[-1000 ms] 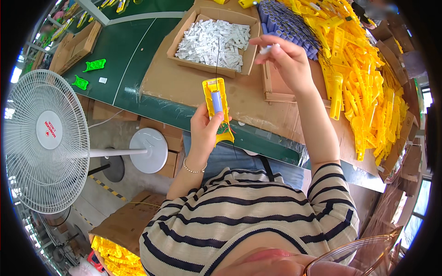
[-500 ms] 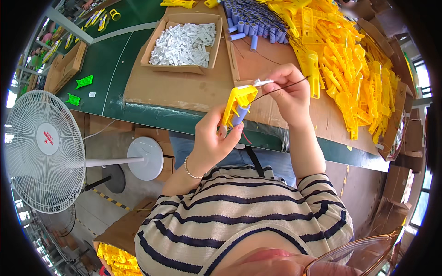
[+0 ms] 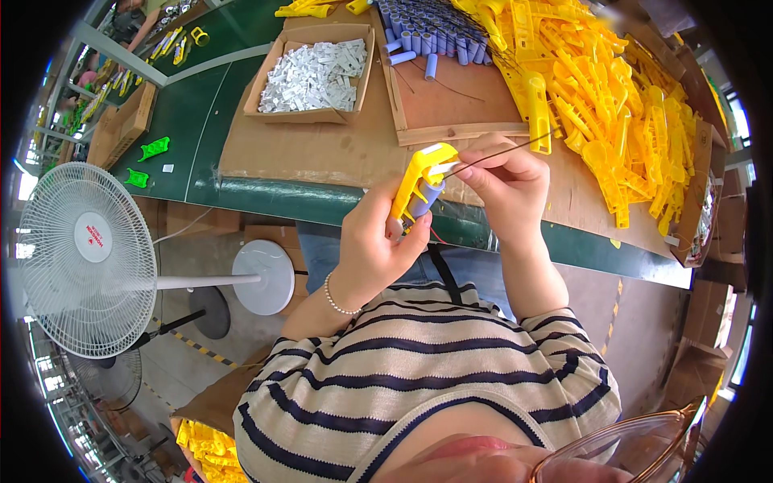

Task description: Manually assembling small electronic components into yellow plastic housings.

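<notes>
At lower left, an open carton holds yellow plastic parts. On the table, a shallow cardboard box contains heaped white pieces. At centre, the left hand has its fingers and thumb clamped on a yellow housing, in which a blue cylinder lies. Beyond it, a wood-edged tray carries loose wires, with massed cylinders at its far end. The right hand pinches a white piece; a dark wire crosses its fingertips. Half a second ago this piece projected past the housing's end; it now tucks under that end (its seating is hidden), suggesting a fitting under way. At right, yellow parts form a large heap.
</notes>
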The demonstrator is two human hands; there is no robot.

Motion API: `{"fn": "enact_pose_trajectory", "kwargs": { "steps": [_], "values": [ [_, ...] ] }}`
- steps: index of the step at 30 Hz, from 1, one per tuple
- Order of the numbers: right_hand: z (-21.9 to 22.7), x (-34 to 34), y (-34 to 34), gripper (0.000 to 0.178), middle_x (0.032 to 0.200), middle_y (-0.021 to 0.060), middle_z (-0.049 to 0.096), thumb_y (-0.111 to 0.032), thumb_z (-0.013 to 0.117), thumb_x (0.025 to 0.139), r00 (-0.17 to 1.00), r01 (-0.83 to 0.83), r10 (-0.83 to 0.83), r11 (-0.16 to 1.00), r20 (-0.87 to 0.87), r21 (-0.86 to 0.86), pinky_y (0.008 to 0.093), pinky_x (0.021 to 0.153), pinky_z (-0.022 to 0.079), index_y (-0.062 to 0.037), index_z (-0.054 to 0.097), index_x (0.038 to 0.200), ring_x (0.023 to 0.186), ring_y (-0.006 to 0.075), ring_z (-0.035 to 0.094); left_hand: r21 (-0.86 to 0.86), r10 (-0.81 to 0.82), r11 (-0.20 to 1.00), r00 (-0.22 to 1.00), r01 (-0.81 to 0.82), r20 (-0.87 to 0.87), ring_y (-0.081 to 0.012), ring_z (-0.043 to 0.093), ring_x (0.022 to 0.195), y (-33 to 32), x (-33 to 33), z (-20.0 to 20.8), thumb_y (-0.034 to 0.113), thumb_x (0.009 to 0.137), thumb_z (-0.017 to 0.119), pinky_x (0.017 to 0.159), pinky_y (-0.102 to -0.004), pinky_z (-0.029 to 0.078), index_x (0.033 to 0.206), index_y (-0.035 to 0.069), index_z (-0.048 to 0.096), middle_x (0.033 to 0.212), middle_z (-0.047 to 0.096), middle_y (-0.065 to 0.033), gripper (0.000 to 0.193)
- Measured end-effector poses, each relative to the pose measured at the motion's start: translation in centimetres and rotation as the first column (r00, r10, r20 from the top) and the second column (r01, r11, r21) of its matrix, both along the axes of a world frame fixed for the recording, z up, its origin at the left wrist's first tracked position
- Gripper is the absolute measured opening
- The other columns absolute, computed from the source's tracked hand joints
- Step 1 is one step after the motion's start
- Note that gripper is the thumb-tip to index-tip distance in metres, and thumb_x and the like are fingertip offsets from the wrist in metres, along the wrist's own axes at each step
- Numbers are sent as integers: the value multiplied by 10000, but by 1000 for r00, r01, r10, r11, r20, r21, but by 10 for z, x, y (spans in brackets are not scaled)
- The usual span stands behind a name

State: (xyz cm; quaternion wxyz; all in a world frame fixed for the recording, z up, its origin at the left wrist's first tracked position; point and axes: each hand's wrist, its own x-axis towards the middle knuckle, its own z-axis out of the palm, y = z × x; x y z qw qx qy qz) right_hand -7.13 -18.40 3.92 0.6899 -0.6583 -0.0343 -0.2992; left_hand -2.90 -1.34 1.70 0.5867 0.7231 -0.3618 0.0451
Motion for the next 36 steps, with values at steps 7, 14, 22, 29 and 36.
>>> {"fn": "enact_pose_trajectory", "kwargs": {
  "steps": [7, 14, 22, 29, 36],
  "values": [
    [3, -6, 5, 73, 766, 52, 650, 39, 717, 725, 996, 74, -75, 997, -47, -9, 200, 624, 458, 15, 676, 780, 694, 83, 584, 28, 45, 999, 999, -45, -9, -66, 372, 438, 3, -4, -2, 83, 742, 681, 417, -204, 317, 1052, 6, 548, 754, 556, -45, 346],
    [0, -6, 5, 73, 757, 47, 655, 28, 726, 718, 996, 79, -82, 994, -38, -82, 202, 604, 453, 11, 680, 773, 680, 79, 582, 13, 109, 994, 993, -109, 52, -102, 407, 440, 2, -5, 1, 80, 729, 688, 425, -225, 347, 1037, 22, 566, 740, 562, -57, 336],
    [10, -2, 12, 104, 754, 54, 658, 22, 727, 721, 994, 47, -50, 998, -94, -33, 213, 626, 483, 21, 671, 808, 690, 91, 606, 39, 80, 996, 995, -82, 59, -131, 438, 452, 3, 0, -6, 89, 728, 689, 436, -247, 369, 1042, 25, 565, 714, 549, -75, 343],
    [29, 13, -4, 148, 711, 31, 626, -31, 735, 705, 881, -51, -110, 945, -461, -323, 195, 535, 402, 17, 643, 811, 607, 42, 496, 26, -220, 970, 913, 243, -344, -131, 561, 777, 10, 0, -18, 110, 819, 612, 718, -251, 471, 1120, -31, 497, 918, 570, -77, 352],
    [26, 29, -15, 137, 710, 0, 594, -56, 665, 761, 859, -355, 101, 825, -502, -440, 193, 496, 344, 10, 622, 872, 565, 26, 413, -293, -475, 870, 511, 397, -716, -161, 601, 838, 10, 6, -23, 245, 849, 572, 754, -297, 519, 1196, -23, 452, 995, 562, -96, 455]
  ]
}}
